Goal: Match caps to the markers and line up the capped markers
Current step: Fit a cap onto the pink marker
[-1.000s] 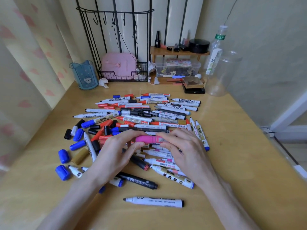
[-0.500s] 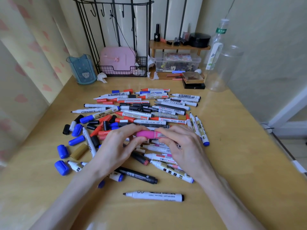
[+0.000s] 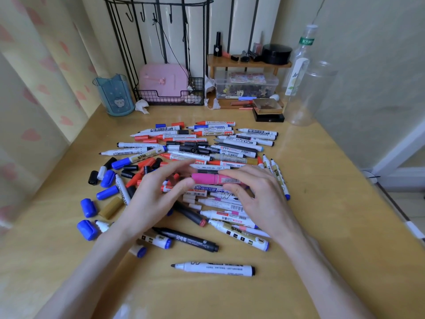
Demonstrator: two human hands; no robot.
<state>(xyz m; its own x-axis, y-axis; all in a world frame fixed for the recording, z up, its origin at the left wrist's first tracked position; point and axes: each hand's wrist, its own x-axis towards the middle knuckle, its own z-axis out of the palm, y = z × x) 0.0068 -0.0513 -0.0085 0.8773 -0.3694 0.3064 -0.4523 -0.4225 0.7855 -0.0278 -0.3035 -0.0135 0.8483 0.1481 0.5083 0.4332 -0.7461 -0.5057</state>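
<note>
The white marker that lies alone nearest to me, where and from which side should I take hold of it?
Pinch the white marker mid-barrel from above, thumb on the near side, fingers on the far. It lies flat, crosswise on the table, apart from the pile; its bare tip points left, so avoid that end.

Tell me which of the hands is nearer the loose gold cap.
Left. The left hand lies just right of the gold cap; the right hand is farther right, holding the pink marker.

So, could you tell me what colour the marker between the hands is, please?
The marker is bright pink; the head view shows it best.
</note>
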